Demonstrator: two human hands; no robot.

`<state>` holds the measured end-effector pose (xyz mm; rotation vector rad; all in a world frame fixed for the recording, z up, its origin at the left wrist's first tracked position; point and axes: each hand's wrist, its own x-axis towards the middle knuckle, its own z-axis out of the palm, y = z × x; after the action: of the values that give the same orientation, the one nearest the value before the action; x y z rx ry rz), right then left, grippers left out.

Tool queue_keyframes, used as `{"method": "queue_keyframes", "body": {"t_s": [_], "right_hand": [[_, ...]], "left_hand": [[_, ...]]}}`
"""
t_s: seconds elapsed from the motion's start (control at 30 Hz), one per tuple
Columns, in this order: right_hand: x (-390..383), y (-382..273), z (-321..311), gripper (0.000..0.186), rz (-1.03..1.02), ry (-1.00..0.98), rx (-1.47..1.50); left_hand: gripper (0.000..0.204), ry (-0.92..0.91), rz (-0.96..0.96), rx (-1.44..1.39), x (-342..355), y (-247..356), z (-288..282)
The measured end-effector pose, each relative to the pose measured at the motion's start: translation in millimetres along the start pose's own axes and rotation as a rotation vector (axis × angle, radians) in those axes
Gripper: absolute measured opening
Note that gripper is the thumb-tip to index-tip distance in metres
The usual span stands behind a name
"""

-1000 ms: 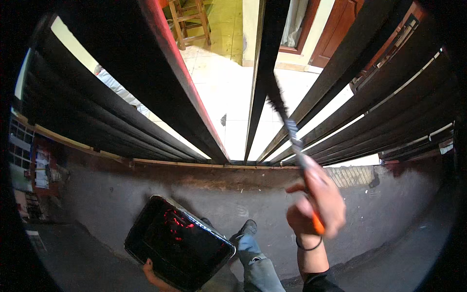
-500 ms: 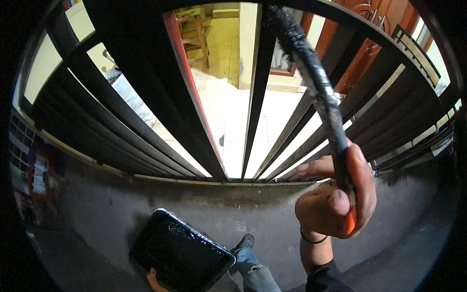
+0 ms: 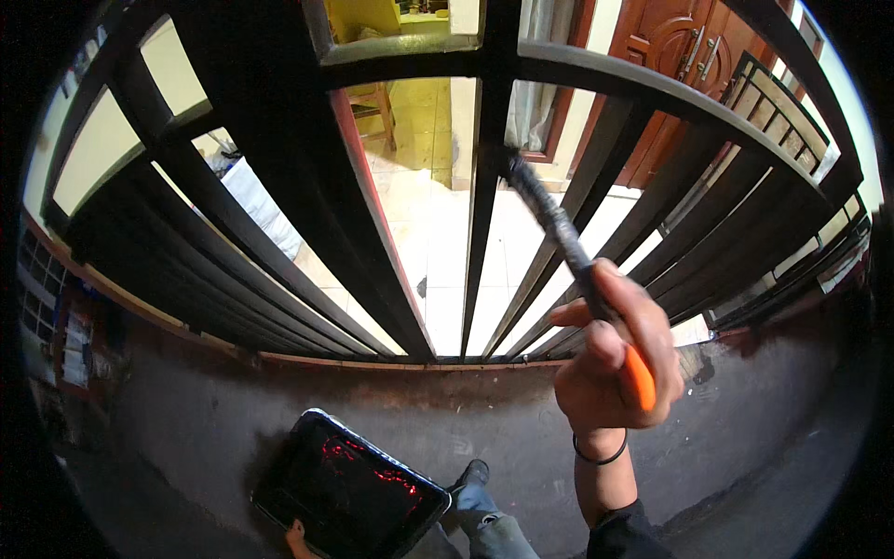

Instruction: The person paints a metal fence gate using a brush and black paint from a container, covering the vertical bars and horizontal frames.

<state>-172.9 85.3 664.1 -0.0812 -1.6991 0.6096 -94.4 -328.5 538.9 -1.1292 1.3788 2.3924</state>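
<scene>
My right hand is closed round the orange-tipped handle of a paint brush coated in black and grey paint. Its dark head reaches up to a central upright bar of the black metal fence, touching or very close to it. Low on the left, my left hand grips the edge of a black rectangular tray holding glossy black paint; most of that hand is hidden by the tray.
Beyond the bars lie a white tiled floor, a wooden stool, a white bundle, a curtained window and a carved wooden door. Dark pavement runs beneath me, where my leg shows.
The brush rose and swung right, then dropped back toward the central bar with my right hand. The view has shifted, showing more of the fence's upper rails. The tray sits slightly lower in view.
</scene>
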Motion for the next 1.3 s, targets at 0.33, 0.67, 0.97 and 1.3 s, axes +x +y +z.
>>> {"method": "queue_keyframes", "body": {"t_s": [0.33,0.67,0.97,1.3], "right_hand": [[-93.7,9.7,-20.4,0.027,-0.002,-0.24,-0.169],[-25.3,-146.6,-119.2,0.035,0.618,-0.1,0.141],[63.1,-114.5,-38.7,0.025,0.063,-0.133,-0.12],[43.7,-129.0,60.7,0.039,-0.186,-0.109,-0.418]], "left_hand": [[0.07,-0.262,-0.147,-0.174,6.6,-5.8,-7.7],[0.057,-0.506,-0.091,-0.018,-51.5,36.1,60.5],[0.052,-0.659,-0.178,-0.03,-45.7,60.3,66.0],[0.049,-0.632,-0.205,0.053,-0.2,130.4,65.8]]}}
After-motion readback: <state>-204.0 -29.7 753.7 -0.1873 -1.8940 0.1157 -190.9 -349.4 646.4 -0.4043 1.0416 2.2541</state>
